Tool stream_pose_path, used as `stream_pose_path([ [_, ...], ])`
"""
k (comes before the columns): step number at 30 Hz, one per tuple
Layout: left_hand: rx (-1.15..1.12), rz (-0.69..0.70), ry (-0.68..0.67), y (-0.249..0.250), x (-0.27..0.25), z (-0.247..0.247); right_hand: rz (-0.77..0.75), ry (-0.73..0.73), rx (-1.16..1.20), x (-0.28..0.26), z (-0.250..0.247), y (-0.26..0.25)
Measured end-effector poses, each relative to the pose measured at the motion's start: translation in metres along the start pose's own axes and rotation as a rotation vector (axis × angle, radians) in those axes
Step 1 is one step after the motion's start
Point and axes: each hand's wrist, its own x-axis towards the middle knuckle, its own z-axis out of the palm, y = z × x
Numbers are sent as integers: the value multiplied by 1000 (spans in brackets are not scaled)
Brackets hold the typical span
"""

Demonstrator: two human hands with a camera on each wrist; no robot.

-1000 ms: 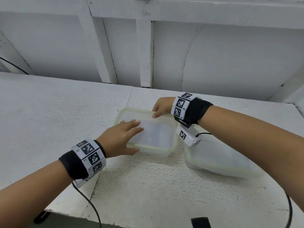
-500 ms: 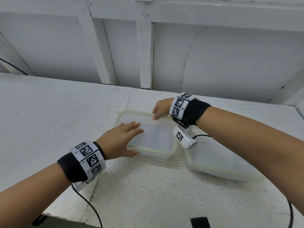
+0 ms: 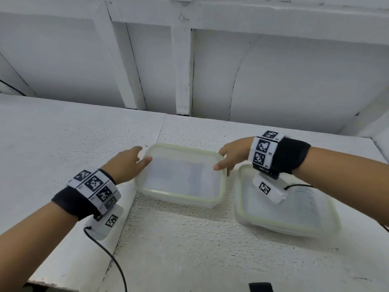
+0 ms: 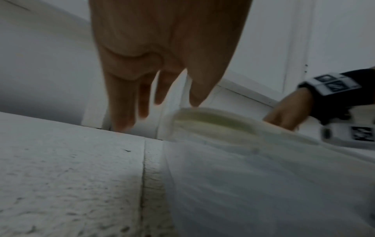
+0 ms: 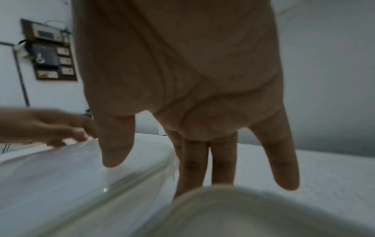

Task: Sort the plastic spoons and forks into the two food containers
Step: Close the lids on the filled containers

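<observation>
Both arms reached forward, each with a black band and checkered tags at the wrist. The left hand (image 3: pixel 126 163) was out flat, its fingers (image 4: pixel 121 102) straight and close together, thumb poking to the side. The right hand (image 3: pixel 232 155) pointed down, its fingers (image 5: pixel 284 160) long and spread, thumb apart.

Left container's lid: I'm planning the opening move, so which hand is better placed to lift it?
Probably the right hand: its thumb lies on the lid and its fingers reach down past the rim at the far right corner. The left hand only touches the left edge with its thumb.
</observation>
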Motion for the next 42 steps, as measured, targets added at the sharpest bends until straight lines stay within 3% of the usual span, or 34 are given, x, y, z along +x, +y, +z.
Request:
stream_pose_path([
  [2, -59, -60, -103, 3, 7, -2, 15, -8, 140, 6, 1, 3],
  [6, -352, -139, -124, 7, 21, -11, 62, -34, 376, 18, -10, 9],
  [12, -508, -137, 1, 29, 68, -34, 98, 170, 915, 45, -57, 23],
  [15, -511, -116, 16, 41, 98, -44, 151, 295, 1033, 65, -73, 26],
  [25, -334, -132, -7, 47, 153, -48, 96, 362, 971, 107, -79, 44],
  [29, -311, -138, 13, 49, 155, -47, 152, 397, 995, 102, -79, 39],
  [31, -265, -118, 49, 52, 149, -50, 186, 425, 871, 85, -81, 41],
  [34, -128, -14, 201, 58, 134, -53, 110, 428, 591, 37, -73, 55],
  [37, -224, 165, 342, 75, 102, -48, 42, 381, 386, -18, -47, 77],
  [39, -263, 254, 332, 93, 76, -38, 54, 365, 280, -49, -24, 95],
  [42, -323, 298, 148, 120, 42, -11, 127, 375, 248, -83, 13, 121],
])
